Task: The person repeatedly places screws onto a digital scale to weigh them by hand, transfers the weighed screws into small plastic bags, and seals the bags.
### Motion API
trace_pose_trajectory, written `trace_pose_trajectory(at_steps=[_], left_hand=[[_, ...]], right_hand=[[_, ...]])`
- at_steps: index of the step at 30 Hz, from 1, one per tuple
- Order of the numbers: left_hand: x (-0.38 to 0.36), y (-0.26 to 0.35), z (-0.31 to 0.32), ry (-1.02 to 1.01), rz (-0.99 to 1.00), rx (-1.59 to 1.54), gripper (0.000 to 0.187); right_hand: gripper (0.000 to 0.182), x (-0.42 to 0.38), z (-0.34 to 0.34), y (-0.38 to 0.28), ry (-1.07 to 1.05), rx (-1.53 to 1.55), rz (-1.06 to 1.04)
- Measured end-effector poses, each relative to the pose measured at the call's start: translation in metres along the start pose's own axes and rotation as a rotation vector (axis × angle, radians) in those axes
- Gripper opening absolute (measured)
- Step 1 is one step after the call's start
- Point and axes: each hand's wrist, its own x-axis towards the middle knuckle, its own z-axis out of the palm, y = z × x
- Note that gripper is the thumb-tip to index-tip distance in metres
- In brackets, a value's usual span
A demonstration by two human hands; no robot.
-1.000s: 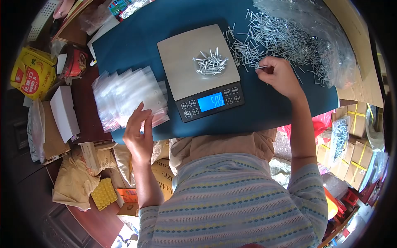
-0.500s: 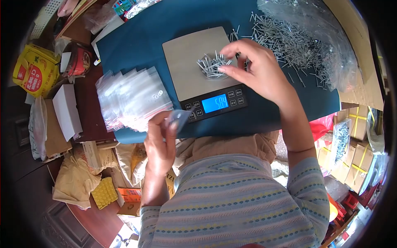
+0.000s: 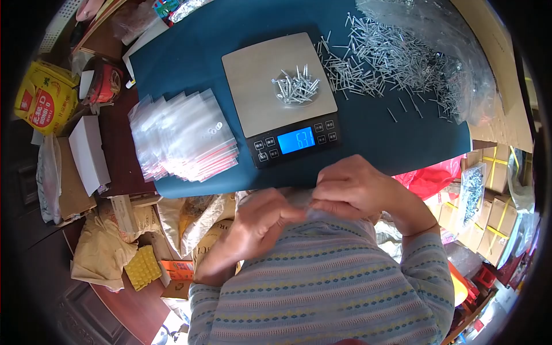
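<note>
One clear plastic bag (image 3: 299,198), pinched by my left hand (image 3: 257,223) and right hand (image 3: 355,188), risked tearing if overpulled.

From my remote view, I list one dark blue-green tabletop (image 3: 190,52). Directly on it: one digital scale (image 3: 247,86), beyond and between the hands; fanned clear bags (image 3: 184,138), beyond my left hand (image 3: 259,221); heaped silver screws (image 3: 397,57), beyond my right hand (image 3: 356,187); one plastic sheet (image 3: 454,40), apparently overlapping the heap.

Left hand (image 3: 259,223) blurred in motion.
</note>
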Motion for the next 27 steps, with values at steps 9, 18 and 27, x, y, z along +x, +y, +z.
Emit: trace_pose_trajectory(at_steps=[9, 18, 27], left_hand=[[-0.001, -0.007, 0.016, 0.095, 0.111, -0.058, 0.026], [0.01, 0.002, 0.003, 0.034, 0.262, 0.006, 0.025], [0.008, 0.004, 0.004, -0.214, 0.006, 0.04, 0.022]], right_hand=[[0.019, -0.005, 0.001, 0.001, 0.024, 0.142, -0.041], [0.019, -0.012, 0.0, 0.011, 0.043, 0.272, 0.129], [0.009, -0.03, -0.035, 0.043, 0.475, -0.183, 0.519]])
